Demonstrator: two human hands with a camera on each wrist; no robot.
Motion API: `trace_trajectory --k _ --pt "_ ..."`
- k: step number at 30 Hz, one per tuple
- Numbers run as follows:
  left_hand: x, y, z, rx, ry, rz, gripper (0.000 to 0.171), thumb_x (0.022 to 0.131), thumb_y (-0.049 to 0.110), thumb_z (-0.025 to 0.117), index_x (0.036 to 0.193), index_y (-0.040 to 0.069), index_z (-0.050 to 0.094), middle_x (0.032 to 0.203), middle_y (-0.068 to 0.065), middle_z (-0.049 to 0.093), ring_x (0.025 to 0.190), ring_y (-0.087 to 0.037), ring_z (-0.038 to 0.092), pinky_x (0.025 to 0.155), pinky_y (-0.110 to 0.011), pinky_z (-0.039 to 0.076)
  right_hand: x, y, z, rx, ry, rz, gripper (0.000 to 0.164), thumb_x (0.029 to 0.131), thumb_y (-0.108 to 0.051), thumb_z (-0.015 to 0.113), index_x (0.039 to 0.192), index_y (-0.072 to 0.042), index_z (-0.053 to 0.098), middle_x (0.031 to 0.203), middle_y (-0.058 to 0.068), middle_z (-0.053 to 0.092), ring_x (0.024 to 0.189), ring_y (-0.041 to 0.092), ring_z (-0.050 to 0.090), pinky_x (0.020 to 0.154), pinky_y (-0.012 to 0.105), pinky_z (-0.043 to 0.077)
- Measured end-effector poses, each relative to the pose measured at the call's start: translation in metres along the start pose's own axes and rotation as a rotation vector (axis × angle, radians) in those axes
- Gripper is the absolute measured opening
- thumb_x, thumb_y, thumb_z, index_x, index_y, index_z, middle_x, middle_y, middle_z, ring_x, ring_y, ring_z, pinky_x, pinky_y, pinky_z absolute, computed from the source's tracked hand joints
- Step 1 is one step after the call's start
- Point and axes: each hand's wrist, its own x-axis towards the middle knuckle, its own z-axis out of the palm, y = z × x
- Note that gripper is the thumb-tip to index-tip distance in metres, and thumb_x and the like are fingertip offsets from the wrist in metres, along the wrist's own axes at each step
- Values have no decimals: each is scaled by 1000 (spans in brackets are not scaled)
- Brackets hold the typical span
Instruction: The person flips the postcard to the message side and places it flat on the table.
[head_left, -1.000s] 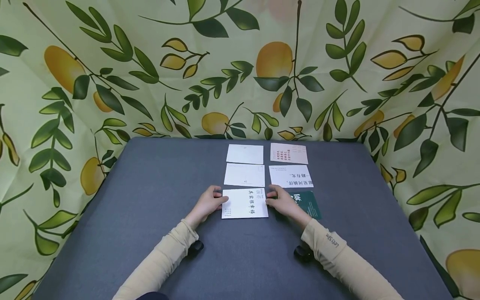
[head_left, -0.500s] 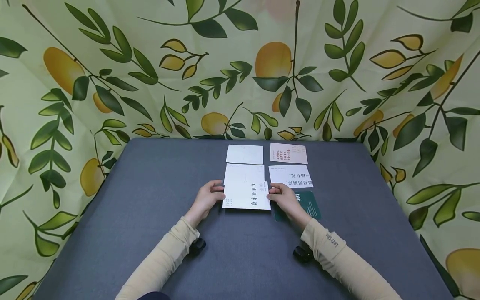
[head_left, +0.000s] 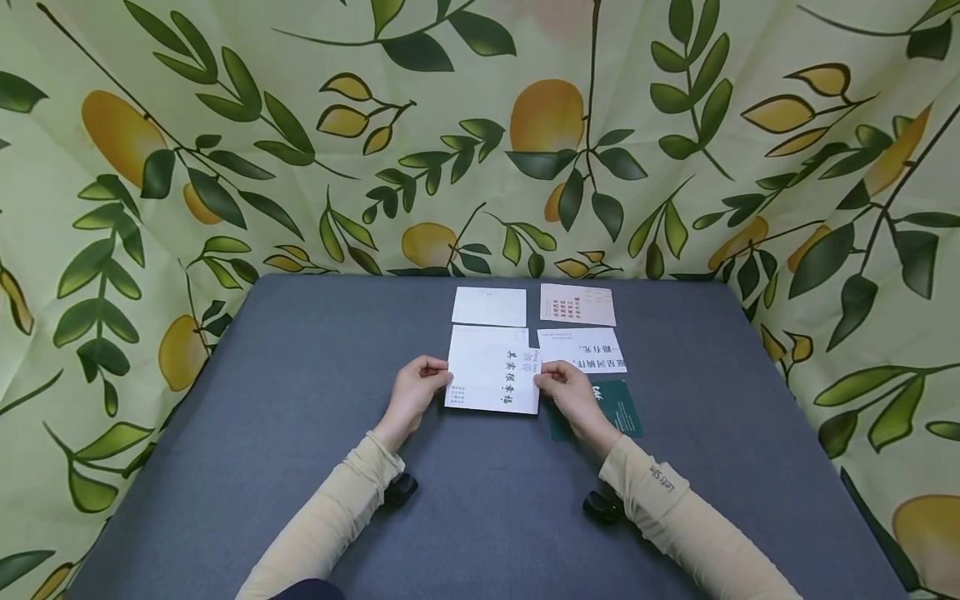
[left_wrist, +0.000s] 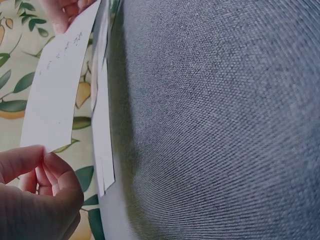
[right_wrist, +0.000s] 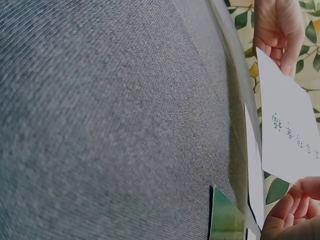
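Two bare hands hold a white card with dark lettering [head_left: 491, 379] just above a gray table [head_left: 337, 358], the left hand [head_left: 409, 393] pinching its left edge between thumb and curled fingers, the right hand [head_left: 573, 396] pinching the opposite edge. The card hides the near part of a blank-looking white card [head_left: 480, 340]; the right hand and wrist cover part of a green card [head_left: 618, 406] and a near corner of a white printed card [head_left: 577, 343]. Small print on a pink card [head_left: 577, 305] is hard to read, as are faint marks on the farthest white card [head_left: 489, 307]. In the right wrist view, the frame cuts off the lettered card's far side and the right hand. Narrow gaps part the two columns; gray tabletop stretches widely left of the left hand and between the forearms, ending at a leaf-patterned cloth [head_left: 457, 175].
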Motion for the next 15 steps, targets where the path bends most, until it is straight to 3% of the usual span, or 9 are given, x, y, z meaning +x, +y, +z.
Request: trace_trajectory --k 7,15 --pt "-1 3 -1 0 6 31 14 81 -2 63 94 -7 63 73 0 56 67 -9 52 68 -30 49 0 0 -1 -1 4 -10 19 91 -16 59 102 -1 58 87 4 56 79 14 54 74 26 48" --pt "-1 2 -4 -67 10 62 16 82 1 66 95 -9 63 73 3 56 68 -4 55 65 -19 50 -4 -1 -4 0 12 -39 18 89 -20 63 95 -3 60 77 -2 55 74 14 48 66 25 42"
